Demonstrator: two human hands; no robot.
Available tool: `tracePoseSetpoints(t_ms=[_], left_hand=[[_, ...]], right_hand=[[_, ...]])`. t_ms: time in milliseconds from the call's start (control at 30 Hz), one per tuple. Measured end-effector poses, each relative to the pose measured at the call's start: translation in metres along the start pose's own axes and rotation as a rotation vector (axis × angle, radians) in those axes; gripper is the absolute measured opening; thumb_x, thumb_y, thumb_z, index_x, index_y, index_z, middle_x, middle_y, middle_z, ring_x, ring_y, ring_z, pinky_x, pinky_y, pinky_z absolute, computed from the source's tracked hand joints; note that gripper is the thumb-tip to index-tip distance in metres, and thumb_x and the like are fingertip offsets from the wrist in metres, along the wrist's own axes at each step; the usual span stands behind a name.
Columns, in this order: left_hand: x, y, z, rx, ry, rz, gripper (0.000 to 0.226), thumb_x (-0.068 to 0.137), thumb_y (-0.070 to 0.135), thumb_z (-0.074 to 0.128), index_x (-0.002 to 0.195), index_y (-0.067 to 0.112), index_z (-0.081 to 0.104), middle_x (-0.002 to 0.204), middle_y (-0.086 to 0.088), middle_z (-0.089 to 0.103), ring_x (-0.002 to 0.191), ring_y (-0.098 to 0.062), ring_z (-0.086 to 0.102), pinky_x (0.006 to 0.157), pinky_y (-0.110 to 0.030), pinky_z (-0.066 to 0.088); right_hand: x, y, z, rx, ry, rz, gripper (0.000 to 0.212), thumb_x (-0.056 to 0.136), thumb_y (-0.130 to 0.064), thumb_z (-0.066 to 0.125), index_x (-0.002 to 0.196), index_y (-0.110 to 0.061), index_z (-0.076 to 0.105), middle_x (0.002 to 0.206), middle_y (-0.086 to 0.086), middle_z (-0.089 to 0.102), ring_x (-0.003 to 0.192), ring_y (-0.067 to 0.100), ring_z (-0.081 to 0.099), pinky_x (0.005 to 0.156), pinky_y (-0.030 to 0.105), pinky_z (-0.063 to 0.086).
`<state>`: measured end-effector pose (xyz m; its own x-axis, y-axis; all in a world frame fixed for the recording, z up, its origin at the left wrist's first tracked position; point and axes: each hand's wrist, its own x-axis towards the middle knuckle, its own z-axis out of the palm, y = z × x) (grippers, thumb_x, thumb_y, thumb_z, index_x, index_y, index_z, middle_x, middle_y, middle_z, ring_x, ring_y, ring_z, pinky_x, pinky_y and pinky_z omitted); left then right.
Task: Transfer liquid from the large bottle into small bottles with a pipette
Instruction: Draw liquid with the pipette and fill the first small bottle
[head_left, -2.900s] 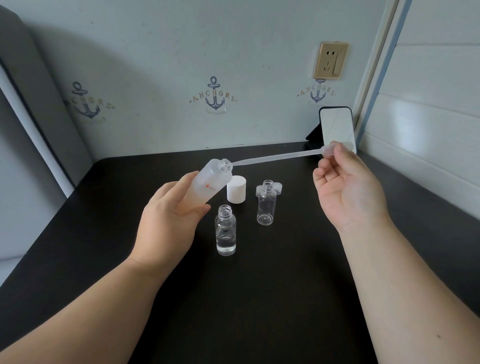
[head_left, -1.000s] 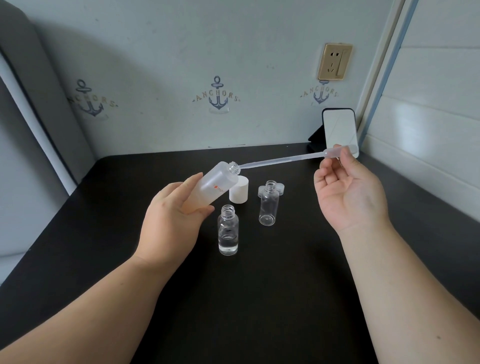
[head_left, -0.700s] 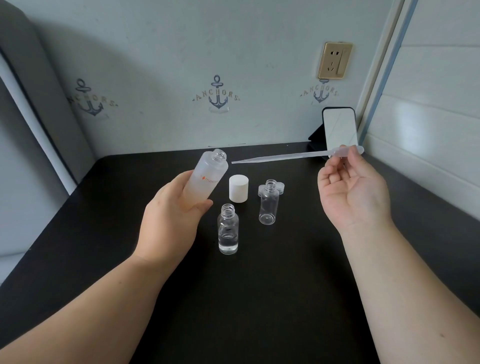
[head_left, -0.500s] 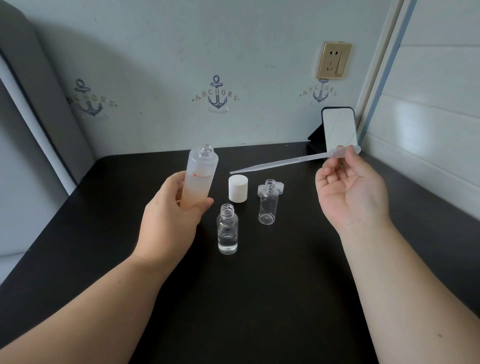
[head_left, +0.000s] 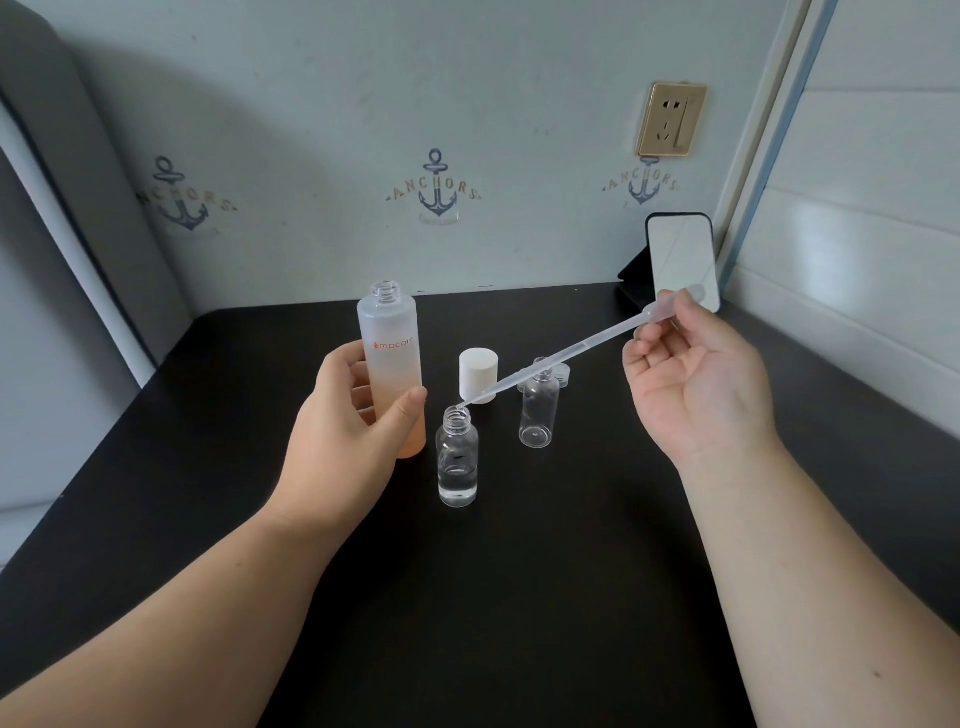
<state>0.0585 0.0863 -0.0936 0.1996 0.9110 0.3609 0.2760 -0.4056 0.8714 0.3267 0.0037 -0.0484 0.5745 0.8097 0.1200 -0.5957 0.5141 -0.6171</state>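
My left hand (head_left: 347, 421) grips the large frosted bottle (head_left: 390, 353) upright, its mouth open, just left of the small bottles. My right hand (head_left: 696, 387) pinches the bulb of a clear plastic pipette (head_left: 561, 358), which slants down to the left. Its tip sits right at the open mouth of the nearer small bottle (head_left: 457, 457), which holds some clear liquid at the bottom. A second small clear bottle (head_left: 539, 413) stands behind and to the right, looking empty.
The large bottle's white cap (head_left: 478, 370) stands on the black table (head_left: 519, 597) behind the small bottles. Small clear caps (head_left: 562, 373) lie by the far bottle. A phone (head_left: 681, 260) leans on a stand at the back right corner, below a wall socket (head_left: 670, 119).
The pipette came out of the large bottle's mouth and swung down to the nearer small bottle. My left hand tipped the large bottle back upright.
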Motion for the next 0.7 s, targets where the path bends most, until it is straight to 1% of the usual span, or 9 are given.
tracePoseSetpoints(t_ms=[100,167,233,300,400,467,533,600,700], left_hand=[[-0.005,0.006,-0.003,-0.029,0.032,0.050,0.047,0.090,0.031,0.066,0.129,0.045,0.044,0.119,0.025,0.059,0.106,0.012,0.058,0.082,-0.018,0.048],[-0.008,0.010,-0.006,-0.009,0.123,0.111,0.047,0.089,0.020,0.065,0.128,0.039,0.048,0.115,0.020,0.059,0.105,0.002,0.060,0.081,-0.021,0.049],[-0.011,0.015,-0.010,0.038,0.220,0.186,0.044,0.086,0.019,0.063,0.126,0.032,0.052,0.111,0.013,0.058,0.098,-0.005,0.059,0.077,-0.018,0.047],[-0.016,0.020,-0.012,0.090,0.246,0.271,0.036,0.085,0.021,0.059,0.119,0.030,0.055,0.103,0.013,0.056,0.092,-0.007,0.058,0.072,-0.013,0.046],[-0.024,0.025,-0.012,0.105,0.136,0.372,0.022,0.087,0.017,0.059,0.108,0.024,0.062,0.095,0.010,0.061,0.088,-0.010,0.061,0.071,-0.019,0.050],[-0.026,0.028,-0.011,0.146,0.038,0.420,0.017,0.088,0.024,0.059,0.104,0.021,0.066,0.093,0.012,0.064,0.087,-0.011,0.063,0.071,-0.021,0.050],[-0.027,0.030,-0.009,0.208,-0.086,0.435,0.028,0.088,0.038,0.058,0.108,0.020,0.066,0.095,0.014,0.063,0.088,-0.010,0.064,0.073,-0.017,0.050],[-0.026,0.029,-0.007,0.266,-0.201,0.390,0.038,0.087,0.048,0.064,0.116,0.024,0.064,0.098,0.018,0.063,0.091,-0.005,0.064,0.076,-0.013,0.050],[-0.025,0.026,-0.003,0.287,-0.301,0.320,0.041,0.085,0.049,0.073,0.119,0.031,0.060,0.101,0.020,0.064,0.097,0.001,0.063,0.079,-0.007,0.048]], right_hand=[[0.000,0.001,0.000,-0.014,-0.016,0.000,0.011,0.092,-0.010,0.065,0.084,-0.005,0.070,0.074,0.004,0.066,0.061,0.013,0.057,0.060,0.023,0.048],[0.000,0.001,0.000,-0.020,-0.035,0.001,0.010,0.091,-0.010,0.066,0.084,-0.006,0.071,0.073,0.004,0.066,0.061,0.013,0.057,0.060,0.023,0.048],[0.001,0.001,0.000,-0.026,-0.051,0.002,0.010,0.089,-0.011,0.068,0.081,-0.006,0.072,0.073,0.003,0.066,0.061,0.013,0.057,0.060,0.023,0.049],[0.001,0.002,-0.001,-0.029,-0.061,0.005,0.009,0.087,-0.012,0.070,0.081,-0.007,0.073,0.074,0.003,0.065,0.062,0.013,0.057,0.061,0.023,0.049],[0.002,0.002,-0.002,-0.024,-0.070,0.008,0.008,0.088,-0.011,0.070,0.081,-0.008,0.073,0.074,0.003,0.065,0.062,0.013,0.058,0.061,0.023,0.049],[0.002,0.001,-0.002,-0.034,-0.076,0.007,0.010,0.088,-0.011,0.069,0.079,-0.008,0.073,0.074,0.003,0.065,0.062,0.013,0.058,0.061,0.023,0.049],[0.002,0.001,-0.002,-0.031,-0.078,0.006,0.012,0.089,-0.011,0.069,0.078,-0.009,0.074,0.074,0.003,0.065,0.062,0.013,0.058,0.061,0.023,0.049],[0.002,0.001,-0.002,-0.023,-0.081,0.004,0.011,0.089,-0.010,0.069,0.078,-0.008,0.074,0.073,0.003,0.065,0.062,0.013,0.058,0.061,0.023,0.049],[0.002,0.001,-0.001,-0.025,-0.076,-0.001,0.011,0.088,-0.010,0.070,0.078,-0.008,0.074,0.073,0.003,0.065,0.061,0.013,0.057,0.060,0.023,0.049]])
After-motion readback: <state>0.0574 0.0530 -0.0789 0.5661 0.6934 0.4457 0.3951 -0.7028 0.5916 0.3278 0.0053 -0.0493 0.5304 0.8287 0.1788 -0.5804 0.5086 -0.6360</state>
